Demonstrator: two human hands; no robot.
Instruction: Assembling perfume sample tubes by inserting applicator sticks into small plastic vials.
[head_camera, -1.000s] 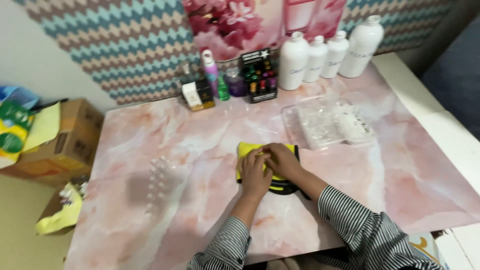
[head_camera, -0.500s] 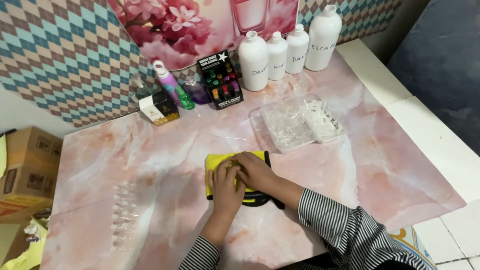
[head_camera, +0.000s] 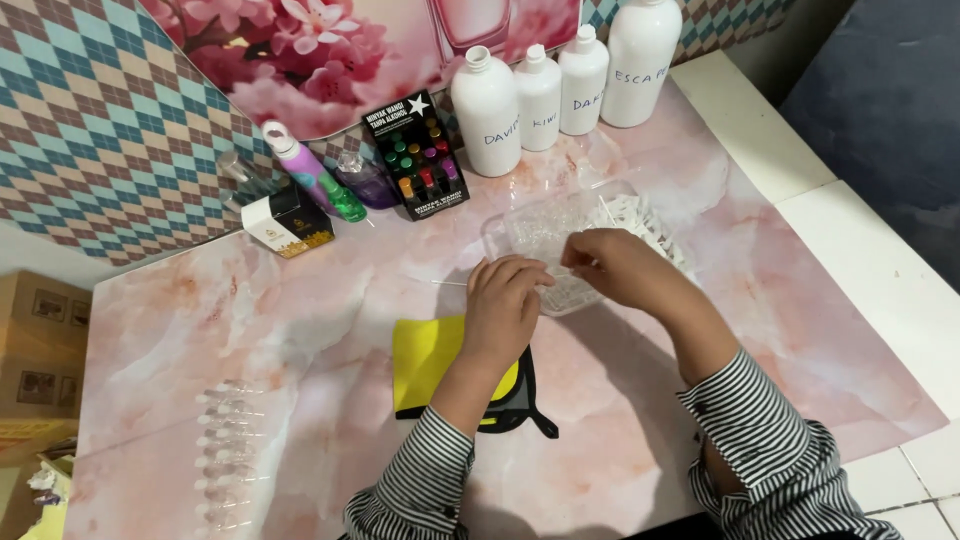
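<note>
Clear plastic tray (head_camera: 540, 225) sits on the pink marble table (head_camera: 300, 330), and both hands meet at its near edge. The left hand (head_camera: 505, 310) curls loosely; the right hand (head_camera: 615, 265) seems to pinch something small, though I cannot tell what. A nudge could tip the tray's tiny pieces. The left arm hides part of the yellow cloth (head_camera: 425, 360).
</note>
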